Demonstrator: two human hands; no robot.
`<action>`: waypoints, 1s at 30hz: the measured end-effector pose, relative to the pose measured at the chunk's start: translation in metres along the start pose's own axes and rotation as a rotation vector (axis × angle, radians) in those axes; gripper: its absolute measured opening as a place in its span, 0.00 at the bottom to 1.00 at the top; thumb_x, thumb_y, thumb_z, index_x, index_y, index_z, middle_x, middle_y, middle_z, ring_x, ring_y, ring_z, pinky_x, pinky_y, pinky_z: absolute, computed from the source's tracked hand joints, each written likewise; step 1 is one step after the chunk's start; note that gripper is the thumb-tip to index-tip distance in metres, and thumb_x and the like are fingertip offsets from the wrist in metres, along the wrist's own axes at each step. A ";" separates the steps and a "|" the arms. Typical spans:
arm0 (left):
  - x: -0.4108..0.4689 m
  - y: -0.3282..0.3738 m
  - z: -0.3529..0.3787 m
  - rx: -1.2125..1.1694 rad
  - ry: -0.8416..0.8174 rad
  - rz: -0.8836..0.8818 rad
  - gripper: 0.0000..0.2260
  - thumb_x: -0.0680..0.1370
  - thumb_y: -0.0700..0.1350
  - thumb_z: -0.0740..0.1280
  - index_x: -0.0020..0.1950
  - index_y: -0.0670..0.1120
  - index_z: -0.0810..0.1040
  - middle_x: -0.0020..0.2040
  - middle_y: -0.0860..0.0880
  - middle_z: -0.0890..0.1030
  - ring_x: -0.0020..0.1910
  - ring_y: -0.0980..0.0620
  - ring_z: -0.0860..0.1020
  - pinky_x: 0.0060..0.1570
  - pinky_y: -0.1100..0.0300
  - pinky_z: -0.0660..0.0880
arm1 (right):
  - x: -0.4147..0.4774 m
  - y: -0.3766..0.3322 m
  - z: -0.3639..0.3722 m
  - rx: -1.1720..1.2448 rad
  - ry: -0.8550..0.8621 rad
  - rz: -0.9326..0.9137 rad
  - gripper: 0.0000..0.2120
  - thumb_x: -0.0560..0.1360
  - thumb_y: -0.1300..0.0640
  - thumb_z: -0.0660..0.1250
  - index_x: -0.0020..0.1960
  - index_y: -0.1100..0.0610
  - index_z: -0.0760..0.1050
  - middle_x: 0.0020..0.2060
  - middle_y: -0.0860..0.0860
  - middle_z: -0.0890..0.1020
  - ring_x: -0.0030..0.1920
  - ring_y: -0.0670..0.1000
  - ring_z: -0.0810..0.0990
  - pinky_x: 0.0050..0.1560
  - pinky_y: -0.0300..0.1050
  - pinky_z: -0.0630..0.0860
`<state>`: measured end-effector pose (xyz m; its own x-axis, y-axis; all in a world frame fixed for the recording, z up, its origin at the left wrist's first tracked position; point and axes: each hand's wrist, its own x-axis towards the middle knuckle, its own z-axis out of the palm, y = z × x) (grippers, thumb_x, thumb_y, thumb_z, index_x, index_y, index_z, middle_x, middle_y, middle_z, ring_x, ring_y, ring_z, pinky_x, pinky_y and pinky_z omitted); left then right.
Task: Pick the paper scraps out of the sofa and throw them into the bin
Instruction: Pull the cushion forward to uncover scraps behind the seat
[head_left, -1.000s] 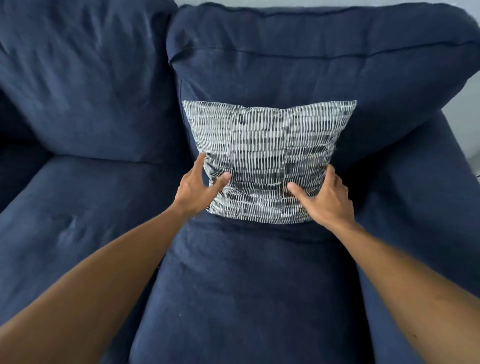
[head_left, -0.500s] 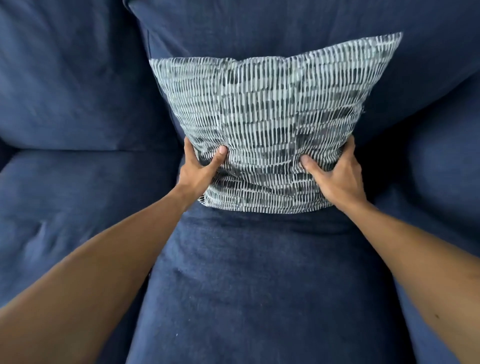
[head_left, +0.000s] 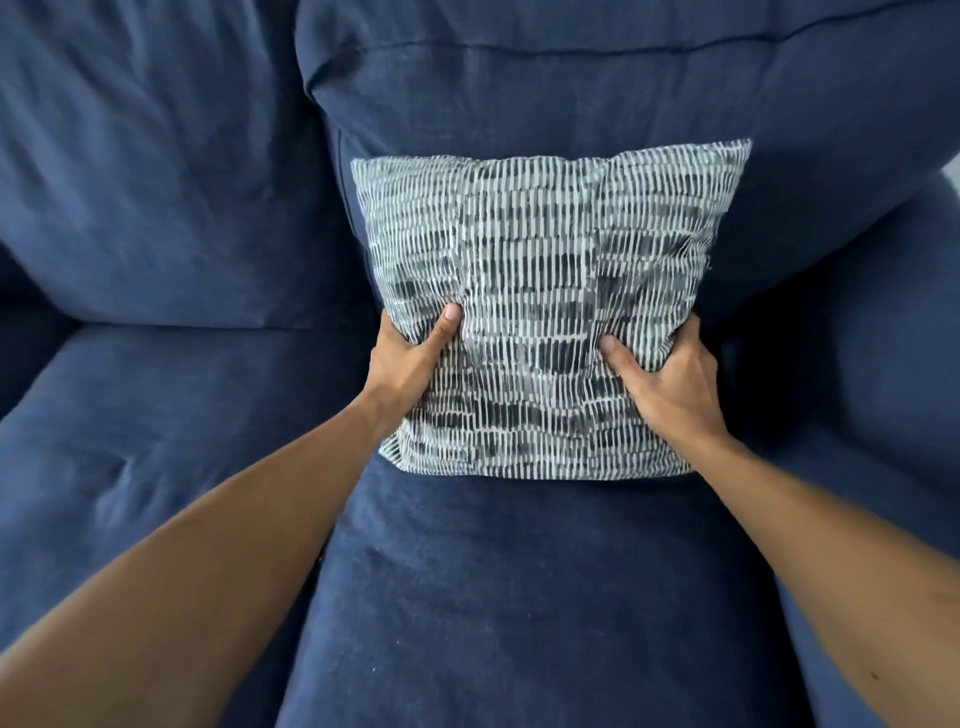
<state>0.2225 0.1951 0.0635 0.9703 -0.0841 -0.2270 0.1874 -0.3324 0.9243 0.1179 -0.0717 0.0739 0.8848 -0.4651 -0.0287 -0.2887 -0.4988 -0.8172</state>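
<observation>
Left grip (head_left: 410, 358) and right grip (head_left: 670, 379) each clench the grey-and-white striped fabric cushion (head_left: 540, 291), which covers the navy fabric sofa (head_left: 493, 597) backrest behind them.

Soft, even daylight, no glare anywhere. The navy sofa (head_left: 156, 182) reads dark, with deep shadow in its seams and under the patterned cushion (head_left: 535, 291). Wide-angle lens bows the edges; the forearms loom large. Focus is fairly sharp centrally, slightly smeared toward the left edge
</observation>
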 end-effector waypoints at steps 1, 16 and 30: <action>-0.004 0.005 -0.003 -0.008 0.001 0.003 0.43 0.66 0.76 0.69 0.75 0.56 0.65 0.68 0.58 0.76 0.68 0.53 0.73 0.70 0.50 0.67 | -0.004 -0.007 -0.003 -0.001 -0.004 -0.003 0.41 0.71 0.33 0.70 0.73 0.55 0.62 0.67 0.52 0.74 0.64 0.50 0.72 0.64 0.44 0.67; -0.097 0.018 -0.046 0.000 0.005 -0.020 0.36 0.71 0.72 0.67 0.73 0.54 0.69 0.63 0.57 0.76 0.66 0.50 0.73 0.70 0.49 0.69 | -0.091 -0.043 -0.025 -0.068 -0.006 -0.009 0.39 0.69 0.29 0.68 0.67 0.56 0.68 0.55 0.48 0.79 0.54 0.51 0.79 0.59 0.51 0.77; -0.176 -0.052 -0.050 0.070 -0.051 -0.193 0.39 0.68 0.76 0.67 0.72 0.54 0.70 0.64 0.55 0.78 0.64 0.50 0.76 0.69 0.49 0.71 | -0.185 0.010 -0.003 -0.135 -0.114 0.205 0.54 0.63 0.18 0.62 0.72 0.59 0.64 0.65 0.57 0.77 0.66 0.60 0.75 0.65 0.60 0.75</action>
<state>0.0501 0.2739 0.0707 0.9080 -0.0589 -0.4148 0.3565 -0.4114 0.8388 -0.0494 0.0070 0.0725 0.8360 -0.4850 -0.2567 -0.5056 -0.4989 -0.7039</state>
